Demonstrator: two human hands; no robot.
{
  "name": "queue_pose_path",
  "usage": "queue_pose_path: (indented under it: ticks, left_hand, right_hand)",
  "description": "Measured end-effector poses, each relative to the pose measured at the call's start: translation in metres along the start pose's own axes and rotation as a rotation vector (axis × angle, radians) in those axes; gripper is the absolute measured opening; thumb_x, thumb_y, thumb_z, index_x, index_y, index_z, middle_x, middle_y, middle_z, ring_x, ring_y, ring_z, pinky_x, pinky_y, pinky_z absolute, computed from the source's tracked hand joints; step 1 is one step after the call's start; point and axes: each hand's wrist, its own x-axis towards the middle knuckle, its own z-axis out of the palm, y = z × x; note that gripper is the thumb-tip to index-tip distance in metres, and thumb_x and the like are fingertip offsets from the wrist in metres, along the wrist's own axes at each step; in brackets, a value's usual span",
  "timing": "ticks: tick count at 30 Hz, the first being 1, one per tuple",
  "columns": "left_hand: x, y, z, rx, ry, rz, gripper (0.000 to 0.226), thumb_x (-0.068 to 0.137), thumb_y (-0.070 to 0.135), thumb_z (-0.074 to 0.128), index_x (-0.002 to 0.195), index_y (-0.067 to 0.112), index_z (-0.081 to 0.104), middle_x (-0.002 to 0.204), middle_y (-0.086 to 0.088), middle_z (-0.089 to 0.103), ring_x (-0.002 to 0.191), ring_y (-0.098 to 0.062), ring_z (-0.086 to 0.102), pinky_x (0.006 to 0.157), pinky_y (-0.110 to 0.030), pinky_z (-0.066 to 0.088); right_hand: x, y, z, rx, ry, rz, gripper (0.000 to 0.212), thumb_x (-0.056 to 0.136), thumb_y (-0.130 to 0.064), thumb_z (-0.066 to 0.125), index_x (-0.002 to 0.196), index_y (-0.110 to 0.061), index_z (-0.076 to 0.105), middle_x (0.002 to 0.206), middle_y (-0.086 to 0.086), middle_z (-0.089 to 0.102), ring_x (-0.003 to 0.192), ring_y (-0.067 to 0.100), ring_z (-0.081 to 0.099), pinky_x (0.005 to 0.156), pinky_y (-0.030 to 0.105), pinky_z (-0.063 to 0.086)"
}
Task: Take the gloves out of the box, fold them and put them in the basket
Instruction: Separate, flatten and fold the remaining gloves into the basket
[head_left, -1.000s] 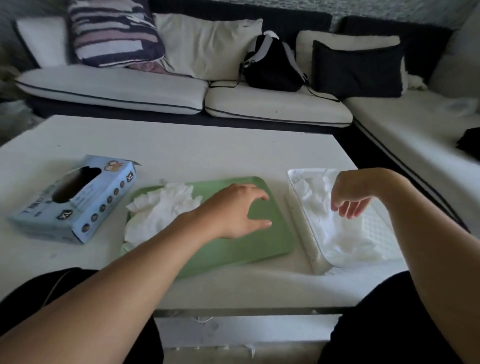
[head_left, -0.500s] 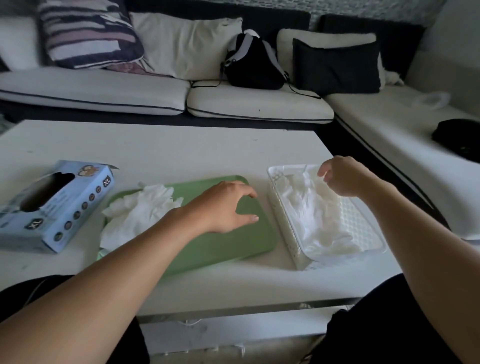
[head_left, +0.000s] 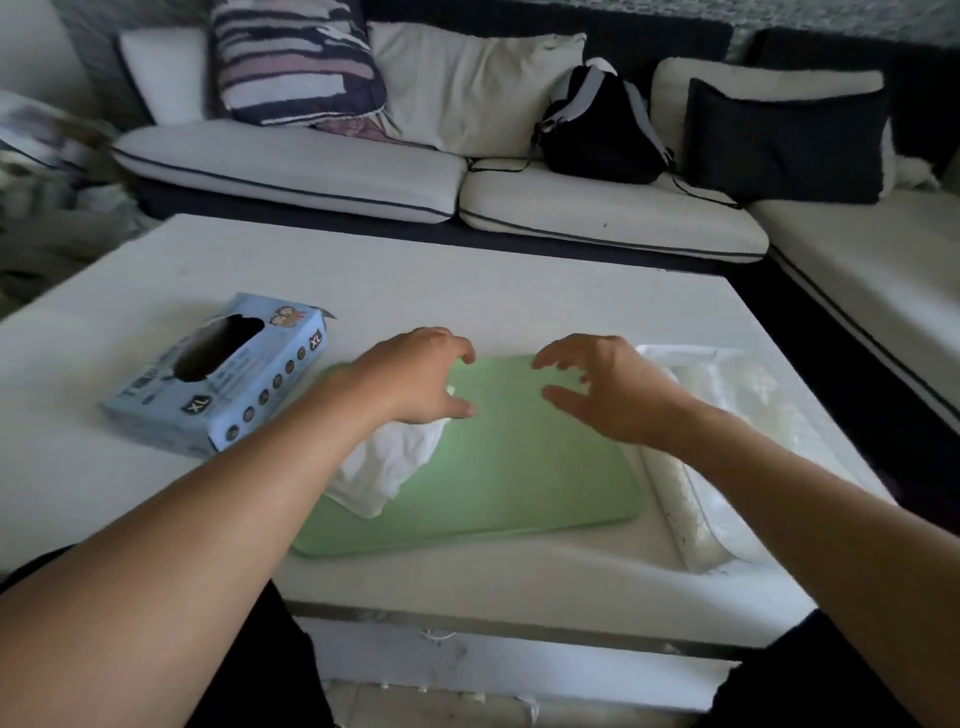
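Observation:
A blue glove box (head_left: 228, 374) with an oval opening lies on the white table at the left. A green tray (head_left: 519, 467) sits in the middle with a crumpled pile of white gloves (head_left: 389, 467) on its left part. My left hand (head_left: 415, 379) hovers over the pile's far end with fingers loosely curved and holds nothing. My right hand (head_left: 597, 389) hangs above the tray's right side, fingers spread and empty. A white perforated basket (head_left: 691, 525) at the right holds folded white gloves (head_left: 737, 395).
The white table (head_left: 467, 280) stretches back toward a corner sofa with cushions. A black backpack (head_left: 602, 130) sits on the sofa. The table's front edge (head_left: 519, 623) lies just before my knees.
My right hand has left the basket and moved left over the green tray. My left hand has shifted slightly toward the glove pile. The camera view has swung.

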Motion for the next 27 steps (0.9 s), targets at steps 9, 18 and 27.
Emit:
queue_pose_path:
  ticks: [9,18,27]
  left_hand:
    - [-0.028,-0.083,-0.011,0.192,-0.381,-0.323,0.113,0.072,0.055,0.085,0.16,0.03,0.018,0.16,-0.004,0.028,0.14,-0.029,0.042,0.11,-0.044,0.043]
    - [-0.038,-0.102,0.022,0.006,-0.411,-0.193,0.124,0.071,0.042,0.09,0.159,0.048,0.002,0.165,0.008,0.023,0.143,-0.019,0.04,0.109,-0.036,0.045]
    - [-0.037,-0.1,0.055,0.012,-0.166,-0.218,0.109,0.091,0.039,0.069,0.158,0.034,-0.016,0.162,-0.011,0.029,0.118,-0.035,0.06,0.093,-0.047,0.052]
  right_hand:
    - [0.006,-0.087,0.132,-0.18,-0.301,-0.27,0.076,0.095,-0.049,0.059,0.157,-0.037,0.017,0.165,-0.007,0.014,0.144,0.028,0.026,0.112,0.046,0.039]
    - [0.012,-0.076,0.148,0.025,-0.1,-0.273,0.012,0.087,-0.027,0.073,0.095,-0.02,0.078,0.11,-0.002,0.067,0.098,0.027,0.062,0.081,0.037,0.052]
    - [0.017,-0.049,0.105,0.295,-0.307,-0.129,0.007,0.089,-0.024,0.075,0.093,-0.023,0.081,0.085,-0.011,0.076,0.07,-0.004,0.063,0.068,0.014,0.048]
